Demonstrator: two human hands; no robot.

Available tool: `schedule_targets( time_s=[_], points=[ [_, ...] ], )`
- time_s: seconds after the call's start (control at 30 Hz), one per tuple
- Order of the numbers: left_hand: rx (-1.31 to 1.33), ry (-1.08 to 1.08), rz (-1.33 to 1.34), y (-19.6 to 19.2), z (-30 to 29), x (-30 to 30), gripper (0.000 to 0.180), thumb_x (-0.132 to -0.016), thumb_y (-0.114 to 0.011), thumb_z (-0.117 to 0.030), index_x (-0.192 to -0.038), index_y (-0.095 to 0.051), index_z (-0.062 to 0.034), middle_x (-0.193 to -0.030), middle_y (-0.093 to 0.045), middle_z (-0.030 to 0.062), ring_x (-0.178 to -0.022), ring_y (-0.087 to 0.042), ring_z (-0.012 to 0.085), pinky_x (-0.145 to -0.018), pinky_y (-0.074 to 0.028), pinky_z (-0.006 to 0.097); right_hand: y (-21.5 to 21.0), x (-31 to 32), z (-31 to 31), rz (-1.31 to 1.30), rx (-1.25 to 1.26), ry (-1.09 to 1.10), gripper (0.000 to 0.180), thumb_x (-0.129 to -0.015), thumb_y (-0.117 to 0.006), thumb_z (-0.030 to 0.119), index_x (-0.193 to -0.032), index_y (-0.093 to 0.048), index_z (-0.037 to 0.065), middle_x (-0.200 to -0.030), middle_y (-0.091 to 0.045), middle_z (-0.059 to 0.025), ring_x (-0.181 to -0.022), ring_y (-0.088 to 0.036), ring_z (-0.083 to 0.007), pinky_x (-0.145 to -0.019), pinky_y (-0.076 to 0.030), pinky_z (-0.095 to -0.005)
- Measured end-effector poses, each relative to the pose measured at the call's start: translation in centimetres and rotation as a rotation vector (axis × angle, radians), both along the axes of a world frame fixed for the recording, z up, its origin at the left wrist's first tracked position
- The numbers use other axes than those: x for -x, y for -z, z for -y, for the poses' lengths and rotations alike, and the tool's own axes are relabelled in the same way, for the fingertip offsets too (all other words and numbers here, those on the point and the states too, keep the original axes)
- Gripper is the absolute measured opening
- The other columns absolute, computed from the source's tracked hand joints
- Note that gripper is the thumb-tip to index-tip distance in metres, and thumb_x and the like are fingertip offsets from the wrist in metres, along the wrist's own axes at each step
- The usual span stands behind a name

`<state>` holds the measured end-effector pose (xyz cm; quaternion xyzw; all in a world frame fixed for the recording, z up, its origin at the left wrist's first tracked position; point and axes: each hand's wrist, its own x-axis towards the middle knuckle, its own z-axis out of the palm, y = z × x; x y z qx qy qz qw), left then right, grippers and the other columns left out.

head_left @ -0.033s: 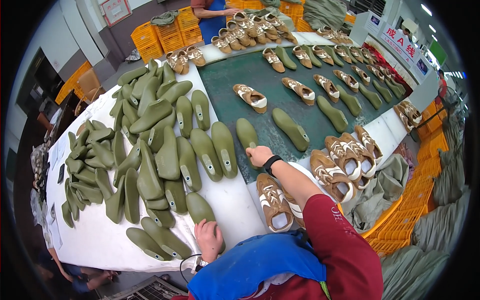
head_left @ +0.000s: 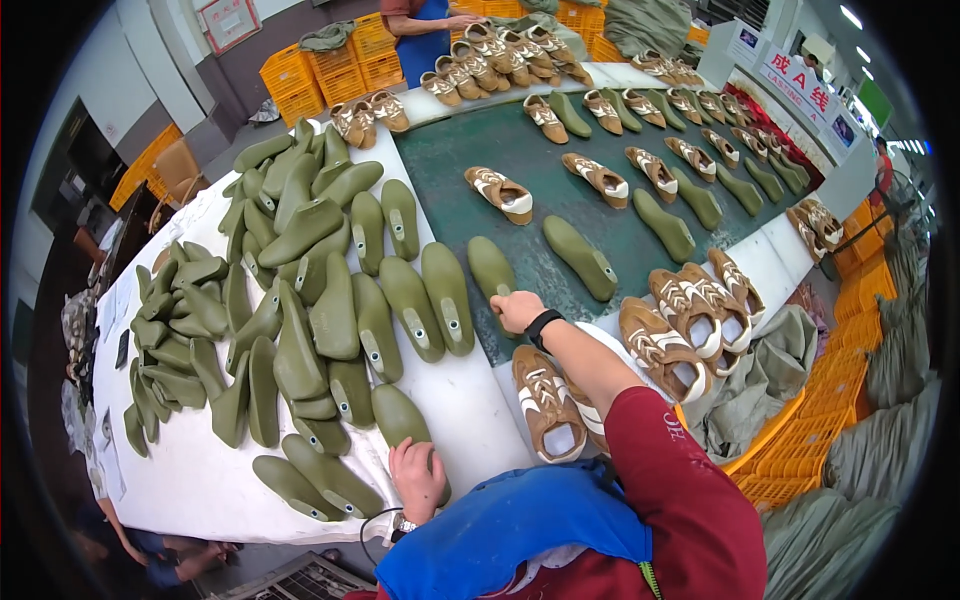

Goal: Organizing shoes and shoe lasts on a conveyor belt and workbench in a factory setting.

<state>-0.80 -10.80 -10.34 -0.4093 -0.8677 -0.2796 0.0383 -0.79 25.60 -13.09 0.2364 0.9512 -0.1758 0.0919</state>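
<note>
Green last under the right: this outer last lies on the green surface, near its left edge, its rounded end pointing away and its other end beneath the fingers.
Right hand: curled over the near end of that outer last; the right hand seems to grip there because that end is narrower and lies closest to the person.
Left hand: the left hand is folded over the near end of an inner last on the white counter; the thumb's exact hold cannot be told.
Paired lasts: two lasts lie side by side just beyond the left hand, ringed ends toward the person, probably for easy grasping.
Heaped lasts: a loose pile of lasts covers the counter's left part, apparently kept within the left arm's reach.
Nearby sneaker: a brown sneaker with white stripes stands below the right forearm, its opening facing the person.
Grouped sneakers: more sneakers crowd the right edge, seemingly to leave the middle for the spaced rows.
Spaced rows: row sneakers and green lasts lie well apart, perhaps so each stays distinct.
</note>
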Motion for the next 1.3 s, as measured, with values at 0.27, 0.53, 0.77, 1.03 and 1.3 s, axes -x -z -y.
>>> schedule_targets(
  time_s=[0.27,0.53,0.77,1.03,1.3],
  points=[
    [-0.023,0.040,-0.012,0.1,0.6,-0.2,0.013,-0.072,-0.060,-0.007,-0.086,-0.061,-0.0058,-0.088,-0.062,0.0083,-0.099,-0.053,0.0321,-0.093,-0.035,0.049,-0.4,-1.5,1.7,-0.073,0.097,-0.061,0.039,-0.077,-0.054,0.016,-0.115,-0.054,0.020,-0.087,-0.062,-0.0176,-0.083,-0.060,-0.0347,-0.072,-0.047,-0.0441],
    [-0.052,0.063,-0.034,0.6,-0.2,0.5,0.012,-0.072,-0.060,-0.005,-0.083,-0.063,-0.0044,-0.086,-0.062,0.0109,-0.097,-0.053,0.0344,-0.086,-0.040,0.042,-13.6,-4.7,2.3,-0.287,0.186,-0.277,0.036,-0.079,-0.055,0.019,-0.113,-0.057,0.007,-0.092,-0.063,-0.0192,-0.085,-0.061,-0.0333,-0.075,-0.048,-0.0408],
    [-0.074,0.069,-0.033,0.5,0.0,0.9,0.012,-0.072,-0.060,-0.007,-0.085,-0.062,-0.0061,-0.088,-0.062,0.0097,-0.098,-0.053,0.0338,-0.091,-0.036,0.046,-15.2,-15.1,8.1,0.161,0.533,-0.390,0.021,-0.077,-0.059,0.020,-0.091,-0.065,0.006,-0.076,-0.063,-0.0161,-0.072,-0.061,-0.0294,-0.064,-0.046,-0.0390],
    [-0.046,0.067,-0.027,1.6,1.5,0.1,0.017,-0.069,-0.062,-0.011,-0.085,-0.063,-0.0078,-0.085,-0.062,0.0079,-0.099,-0.053,0.0312,-0.093,-0.034,0.048,-2.8,-22.8,16.5,-0.013,0.341,-0.185,0.029,-0.083,-0.057,0.031,-0.102,-0.058,0.009,-0.078,-0.062,-0.0197,-0.073,-0.061,-0.0367,-0.065,-0.048,-0.0456],
    [0.074,0.149,0.224,0.7,0.8,2.1,0.036,-0.075,-0.063,-0.018,-0.109,-0.057,-0.0066,-0.101,-0.060,0.0083,-0.102,-0.052,0.0284,-0.095,-0.034,0.046,-10.8,-19.3,12.9,-0.344,1.527,0.310,0.031,-0.091,-0.051,0.030,-0.099,-0.054,0.001,-0.077,-0.061,-0.0067,-0.048,-0.057,-0.0106,-0.044,-0.047,-0.0198]
  ],
)
